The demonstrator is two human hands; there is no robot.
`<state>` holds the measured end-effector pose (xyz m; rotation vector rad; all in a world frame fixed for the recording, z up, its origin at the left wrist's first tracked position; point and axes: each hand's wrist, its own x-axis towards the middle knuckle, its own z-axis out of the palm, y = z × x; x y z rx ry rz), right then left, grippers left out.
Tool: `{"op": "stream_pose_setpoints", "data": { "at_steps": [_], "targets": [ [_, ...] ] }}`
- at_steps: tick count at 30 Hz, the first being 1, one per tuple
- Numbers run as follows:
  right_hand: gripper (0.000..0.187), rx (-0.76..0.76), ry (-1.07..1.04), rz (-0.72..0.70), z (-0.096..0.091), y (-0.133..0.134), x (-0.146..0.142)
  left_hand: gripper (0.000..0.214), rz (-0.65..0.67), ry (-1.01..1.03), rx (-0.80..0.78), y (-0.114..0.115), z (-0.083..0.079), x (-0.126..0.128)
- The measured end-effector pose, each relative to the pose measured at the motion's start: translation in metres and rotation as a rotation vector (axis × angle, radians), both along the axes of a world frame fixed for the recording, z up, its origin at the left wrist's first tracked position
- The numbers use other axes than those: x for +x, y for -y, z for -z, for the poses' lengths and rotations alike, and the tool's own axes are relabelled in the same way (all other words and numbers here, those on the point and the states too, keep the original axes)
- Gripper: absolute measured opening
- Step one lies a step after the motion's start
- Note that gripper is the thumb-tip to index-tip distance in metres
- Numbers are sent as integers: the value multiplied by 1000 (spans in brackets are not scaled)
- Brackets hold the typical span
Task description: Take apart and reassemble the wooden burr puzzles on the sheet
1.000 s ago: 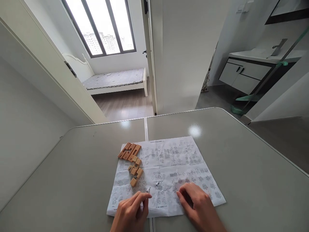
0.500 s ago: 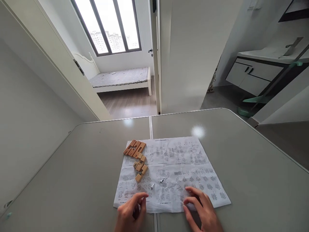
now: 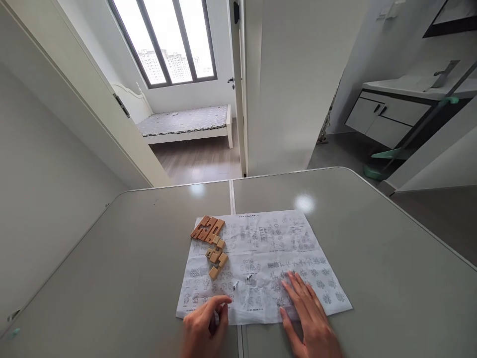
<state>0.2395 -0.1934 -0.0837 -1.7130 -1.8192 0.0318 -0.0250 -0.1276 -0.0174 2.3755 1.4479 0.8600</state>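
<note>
My left hand (image 3: 204,323) rests by the near left edge of a printed paper sheet (image 3: 253,315). Its fingers are loosely curled, with thumb and index tip close together and nothing visible between them. Flat on the sheet's near right part lies my right hand (image 3: 307,313), fingers stretched out, holding nothing. Rows of small puzzle-like diagrams cover the paper. On its left side sit reddish-brown slotted wooden pieces (image 3: 207,229), side by side, and a cluster of lighter notched wooden puzzle pieces (image 3: 216,257). Two small dark-and-white bits or tears show mid-sheet; I cannot tell which.
The paper lies on a grey table (image 3: 149,268) with a pale rim and a seam (image 3: 233,196) down its middle. Beyond its far edge are a doorway, a bed (image 3: 190,122) and a window. A sink cabinet (image 3: 387,117) stands at the far right.
My right hand has gone from curled fingers to lying flat and stretched out on the paper. My left hand stays nearly the same. The wooden pieces have not moved.
</note>
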Motion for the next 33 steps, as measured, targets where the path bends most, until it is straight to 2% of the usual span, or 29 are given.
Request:
{"op": "stream_pose_setpoints", "data": {
  "at_steps": [17,33],
  "targets": [
    [42,38,-42,6,-12,0,-5,21,3,-15,-68,4,-4,1],
    [39,24,-68,17,-11,2,-6,21,30,-26,-30,7,-9,5]
  ]
}}
